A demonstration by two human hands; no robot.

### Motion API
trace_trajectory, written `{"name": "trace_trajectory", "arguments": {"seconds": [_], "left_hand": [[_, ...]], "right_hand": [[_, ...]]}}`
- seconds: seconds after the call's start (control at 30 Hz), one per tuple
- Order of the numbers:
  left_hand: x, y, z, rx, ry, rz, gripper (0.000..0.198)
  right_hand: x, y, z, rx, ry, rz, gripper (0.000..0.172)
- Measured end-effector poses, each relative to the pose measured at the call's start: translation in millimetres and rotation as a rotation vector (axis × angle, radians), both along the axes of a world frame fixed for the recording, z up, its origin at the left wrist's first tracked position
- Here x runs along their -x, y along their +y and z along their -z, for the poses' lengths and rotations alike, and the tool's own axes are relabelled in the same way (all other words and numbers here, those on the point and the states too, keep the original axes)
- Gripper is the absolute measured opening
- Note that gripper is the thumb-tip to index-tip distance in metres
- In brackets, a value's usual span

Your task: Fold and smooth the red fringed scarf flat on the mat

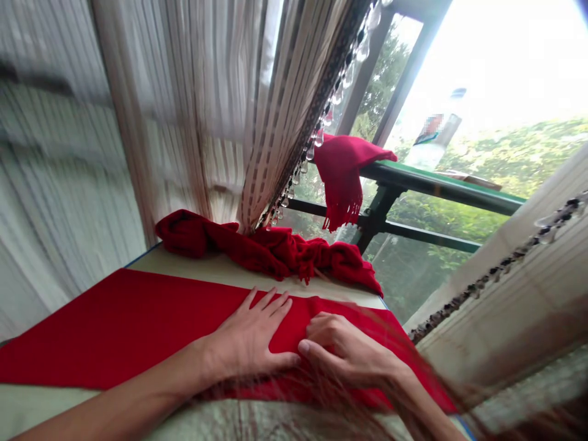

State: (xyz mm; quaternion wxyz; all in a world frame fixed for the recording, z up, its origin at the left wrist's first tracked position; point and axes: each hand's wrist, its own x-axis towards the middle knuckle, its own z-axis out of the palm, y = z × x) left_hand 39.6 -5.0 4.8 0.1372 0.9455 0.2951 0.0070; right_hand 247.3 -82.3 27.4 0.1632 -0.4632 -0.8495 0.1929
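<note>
A red cloth [151, 324], smooth and scarf-like, lies spread flat across a pale tabletop. My left hand [255, 334] rests palm down on it near its middle, fingers stretched and spread apart. Just to the right, my right hand [342, 346] is closed on the cloth, its fingers curled under and the thumb pointing toward my left thumb. What those curled fingers hold, if anything, is hidden. A small ridge shows in the cloth above my right knuckles. Blurred strands of hair cross the view over the cloth's near edge and my right wrist.
Behind the cloth lies a crumpled red scarf [275, 251] along the table's far edge. Another fringed red scarf [342, 174] hangs over a green railing [441, 187], where a clear bottle [434, 138] stands. Sheer striped curtains [184, 110] with bead trim hang at both sides.
</note>
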Motion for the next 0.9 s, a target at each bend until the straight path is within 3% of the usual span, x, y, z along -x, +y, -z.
{"name": "trace_trajectory", "arguments": {"seconds": [0.27, 0.47, 0.57, 0.7, 0.9], "left_hand": [[-1, 0, 0.4, -0.017, 0.015, -0.004, 0.1], [0, 1, 2.2, 0.016, 0.019, -0.006, 0.108], [1, 0, 2.4, 0.014, 0.003, -0.002, 0.11], [1, 0, 1.7, 0.012, -0.01, -0.001, 0.111], [2, 2, 7.8, 0.016, -0.049, -0.004, 0.08]], "right_hand": [[2, 1, 9.8, -0.013, 0.055, -0.027, 0.052], [-6, 15, 15.2, -0.173, -0.096, 0.257, 0.042], [-11, 18, 20.5, -0.165, -0.097, 0.284, 0.033], [-13, 21, 25.1, -0.148, -0.102, 0.318, 0.037], [-9, 22, 25.1, -0.104, -0.113, 0.258, 0.05]]}}
